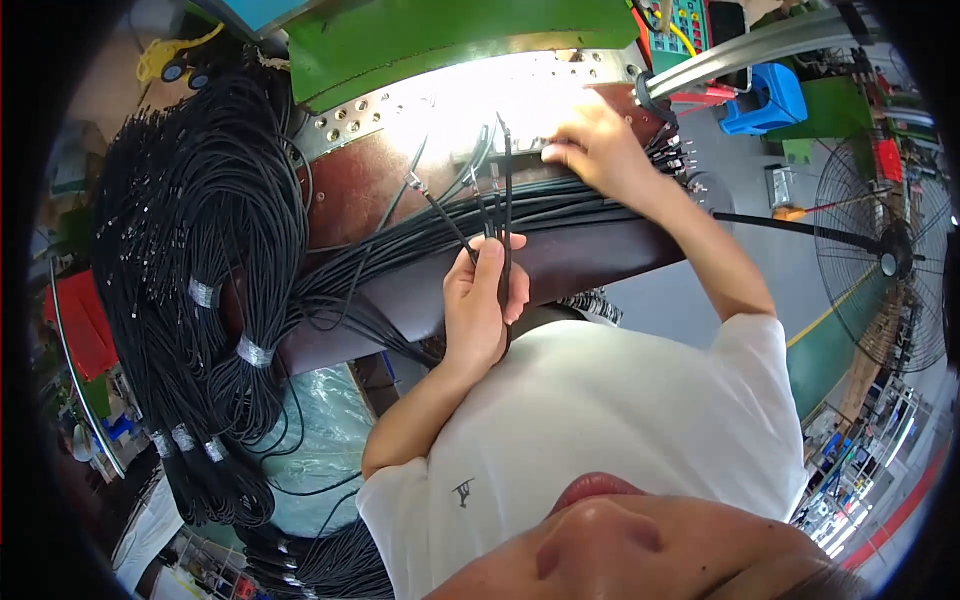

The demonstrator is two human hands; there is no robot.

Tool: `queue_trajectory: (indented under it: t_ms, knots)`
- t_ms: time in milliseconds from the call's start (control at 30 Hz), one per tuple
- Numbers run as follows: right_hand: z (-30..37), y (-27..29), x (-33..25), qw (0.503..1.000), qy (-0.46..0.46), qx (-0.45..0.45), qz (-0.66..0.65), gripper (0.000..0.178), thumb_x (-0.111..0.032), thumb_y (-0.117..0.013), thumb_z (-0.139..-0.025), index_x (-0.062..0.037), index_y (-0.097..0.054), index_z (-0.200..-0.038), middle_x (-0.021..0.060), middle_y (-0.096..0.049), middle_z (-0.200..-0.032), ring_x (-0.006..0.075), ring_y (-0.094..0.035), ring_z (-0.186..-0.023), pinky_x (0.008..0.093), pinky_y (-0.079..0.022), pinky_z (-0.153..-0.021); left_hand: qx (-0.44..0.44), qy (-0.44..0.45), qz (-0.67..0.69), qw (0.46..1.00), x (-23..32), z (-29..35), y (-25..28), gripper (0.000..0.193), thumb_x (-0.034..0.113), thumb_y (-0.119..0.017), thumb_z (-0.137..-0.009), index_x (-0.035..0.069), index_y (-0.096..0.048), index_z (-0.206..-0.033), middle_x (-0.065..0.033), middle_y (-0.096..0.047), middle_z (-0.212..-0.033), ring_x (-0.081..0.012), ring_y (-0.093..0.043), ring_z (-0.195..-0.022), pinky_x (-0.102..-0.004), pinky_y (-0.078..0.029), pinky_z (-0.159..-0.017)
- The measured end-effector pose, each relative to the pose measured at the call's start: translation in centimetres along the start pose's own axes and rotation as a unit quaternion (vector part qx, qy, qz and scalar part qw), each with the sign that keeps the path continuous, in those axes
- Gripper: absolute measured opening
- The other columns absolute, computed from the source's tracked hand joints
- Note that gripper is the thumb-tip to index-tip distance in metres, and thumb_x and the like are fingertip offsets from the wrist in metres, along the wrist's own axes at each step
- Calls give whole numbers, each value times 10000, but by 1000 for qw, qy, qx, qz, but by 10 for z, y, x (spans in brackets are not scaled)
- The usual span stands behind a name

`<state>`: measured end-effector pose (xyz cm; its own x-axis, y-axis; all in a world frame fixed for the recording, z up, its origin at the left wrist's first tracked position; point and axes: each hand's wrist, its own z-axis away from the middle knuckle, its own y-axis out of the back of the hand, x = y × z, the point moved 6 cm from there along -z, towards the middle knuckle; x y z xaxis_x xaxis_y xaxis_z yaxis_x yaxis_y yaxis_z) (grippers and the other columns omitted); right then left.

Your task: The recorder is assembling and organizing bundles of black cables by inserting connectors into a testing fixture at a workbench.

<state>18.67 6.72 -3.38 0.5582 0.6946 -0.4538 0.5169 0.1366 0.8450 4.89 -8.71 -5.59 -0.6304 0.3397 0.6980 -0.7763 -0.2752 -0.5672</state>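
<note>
My left hand (482, 295) is closed round a few black cables (507, 190), at the near edge of the brown bench (370, 185). The cable ends fan out away from me, and some have small silvery tips. Farther off and to the right, my right hand (598, 145) is over the lit metal plate (390, 112). Its thumb stands apart from the fingers, and no object shows between them. Strong glare washes out its fingertips and the middle of the plate. A bundle of black cables (400, 240) runs across the bench beneath both hands.
Large coils of black cable (225, 190) hang at the left, bound with silvery tape (255, 352). A green machine housing (450, 50) stands behind the plate. To the right are a metal bar (755, 60), a blue stool (770, 100) and a caged fan (880, 250).
</note>
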Motion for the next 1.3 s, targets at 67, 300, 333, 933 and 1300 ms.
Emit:
queue_trajectory:
  t_ms: [67, 300, 333, 933, 1300]
  knots:
    - [9, -3, -9, 998, 25, 7, -50, 249, -120, -740, -721, -46, -609, -919, 118, -568, -919, 313, -555, -924, 374, -471, -798, -4, 7, -2, 1000, -3, -2, -2, 299, 303, -437, -1001, 40, -576, -1037, -34, -525, -580, -56, -399, -434, -192, -285, -393]
    - [1, 21, -59, 983, 99, 152, 30, 242, -89, -705, -709, -59, -582, -915, 72, -585, -897, 274, -575, -862, 381, -491, -711, -43, 71, -37, 996, -15, 7, -10, 273, 246, -416, -1006, 20, -562, -1050, -48, -557, -614, -67, -438, -452, -197, -338, -423]
    - [-1, 14, -57, 983, 115, 142, 10, 237, -62, -694, -707, -65, -585, -918, 62, -592, -865, 265, -584, -825, 371, -491, -689, -59, 76, -32, 995, -13, 11, -14, 266, 216, -404, -1005, 3, -557, -1047, -70, -600, -683, -86, -494, -507, -210, -397, -477]
    - [-10, -24, -61, 987, 128, -4, -102, 168, -11, -644, -716, -70, -555, -846, 51, -586, -934, 275, -591, -870, 357, -503, -707, -43, 21, -5, 999, 5, 5, 2, 285, 231, -427, -1000, -6, -584, -1017, -85, -597, -719, -106, -519, -567, -210, -415, -532]
    - [6, 8, -78, 979, 182, 92, 23, 225, -39, -641, -736, -75, -604, -955, 45, -624, -932, 255, -602, -877, 331, -495, -702, -77, 100, 5, 992, 2, 2, -21, 297, 218, -417, -1001, -28, -578, -1046, -83, -589, -718, -128, -530, -576, -248, -437, -535]
